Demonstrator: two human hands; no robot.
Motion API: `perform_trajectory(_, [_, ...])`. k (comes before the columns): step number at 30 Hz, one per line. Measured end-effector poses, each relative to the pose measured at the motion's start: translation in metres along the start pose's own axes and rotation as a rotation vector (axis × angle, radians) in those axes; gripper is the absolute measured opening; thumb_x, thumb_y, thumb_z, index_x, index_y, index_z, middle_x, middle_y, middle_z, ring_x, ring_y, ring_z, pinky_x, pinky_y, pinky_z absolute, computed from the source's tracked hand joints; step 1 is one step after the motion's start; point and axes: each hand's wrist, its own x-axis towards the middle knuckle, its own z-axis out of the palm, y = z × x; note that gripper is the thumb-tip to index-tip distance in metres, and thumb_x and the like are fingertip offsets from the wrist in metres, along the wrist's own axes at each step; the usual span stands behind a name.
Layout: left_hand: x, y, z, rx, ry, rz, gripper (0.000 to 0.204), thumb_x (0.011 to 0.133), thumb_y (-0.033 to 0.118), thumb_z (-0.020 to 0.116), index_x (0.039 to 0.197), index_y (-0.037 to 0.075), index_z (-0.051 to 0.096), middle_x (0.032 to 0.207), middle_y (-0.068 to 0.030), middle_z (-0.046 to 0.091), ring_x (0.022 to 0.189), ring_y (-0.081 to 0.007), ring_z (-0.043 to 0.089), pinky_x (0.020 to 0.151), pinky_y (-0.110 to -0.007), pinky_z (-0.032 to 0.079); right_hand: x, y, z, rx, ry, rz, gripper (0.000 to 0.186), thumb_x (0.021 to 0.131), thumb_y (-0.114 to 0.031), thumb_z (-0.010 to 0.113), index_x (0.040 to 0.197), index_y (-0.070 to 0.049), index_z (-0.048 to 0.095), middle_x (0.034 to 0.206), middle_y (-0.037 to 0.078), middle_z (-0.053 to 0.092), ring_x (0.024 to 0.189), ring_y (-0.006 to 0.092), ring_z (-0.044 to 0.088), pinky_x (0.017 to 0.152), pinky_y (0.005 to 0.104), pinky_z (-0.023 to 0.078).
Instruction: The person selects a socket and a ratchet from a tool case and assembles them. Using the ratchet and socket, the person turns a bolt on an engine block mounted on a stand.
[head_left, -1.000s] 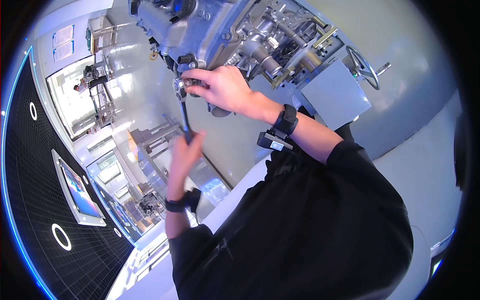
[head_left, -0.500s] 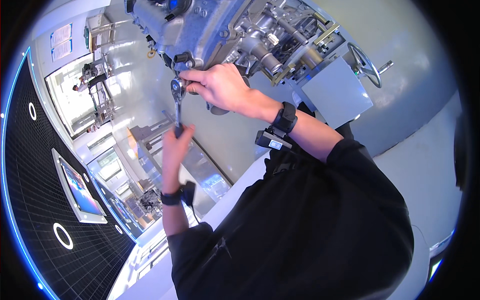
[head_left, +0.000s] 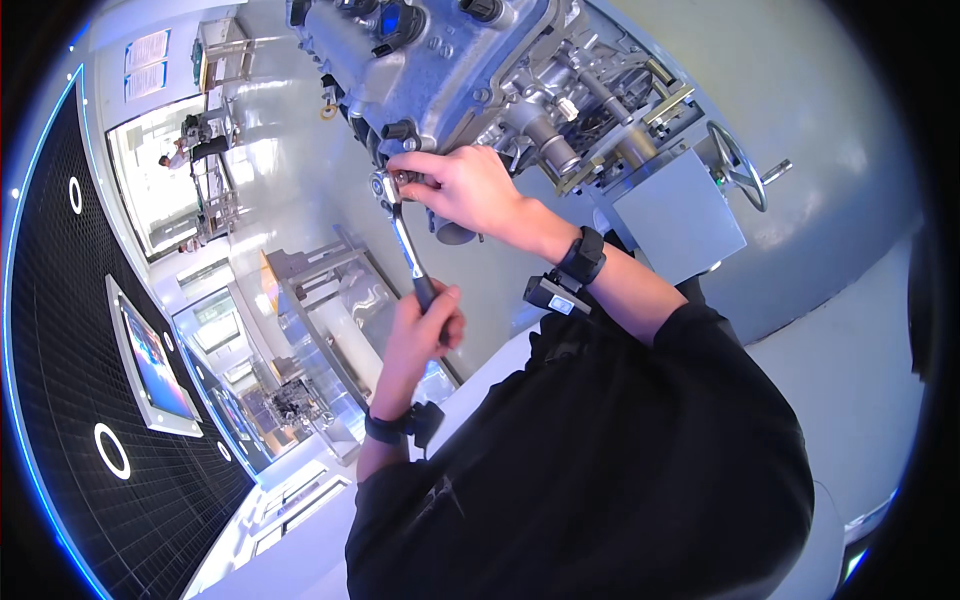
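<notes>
Gripping likely stiff, weighty ratchet wrench [head_left: 405, 240]: left fingers [head_left: 441, 305] round handle [head_left: 424, 290], best hold; right fingers [head_left: 416, 163] pinching metal piece [head_left: 404, 178] beside head [head_left: 379, 187].

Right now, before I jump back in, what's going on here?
A person's left hand grips the dark handle of a ratchet wrench. The right hand has its fingers around the short metal piece at the wrench's head. That head sits at the near side of a metal engine. A gray box with a handwheel stands beside the engine.
</notes>
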Motion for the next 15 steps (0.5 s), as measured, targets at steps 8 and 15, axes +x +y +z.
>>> perform_trajectory(8, [-0.012,0.017,0.013,-0.341,-0.254,-0.067,0.019,0.098,0.025,0.054,0.097,0.008,0.045,0.069,-0.0053,0.049,0.052,-0.013,0.049,0.041,-0.021,0.03,0.003,0.006,0.002,-0.003,-0.006,-0.006,0.024,0.085,-0.025,0.068,0.108,-0.018,0.069,0.07,0.006,0.069,0.059,0.0279,0.066,0.056,0.0366,0.053])
perform_trajectory(15, [0.076,-0.02,-0.089,0.407,0.332,0.32,0.022,0.086,0.021,0.069,0.083,0.003,0.059,0.063,0.0023,0.054,0.048,-0.0103,0.042,0.046,-0.026,0.034,0.002,0.002,-0.001,-0.062,-0.068,-0.015,0.025,0.087,-0.026,0.066,0.109,-0.014,0.068,0.07,0.011,0.067,0.06,0.0309,0.065,0.056,0.0399,0.051])
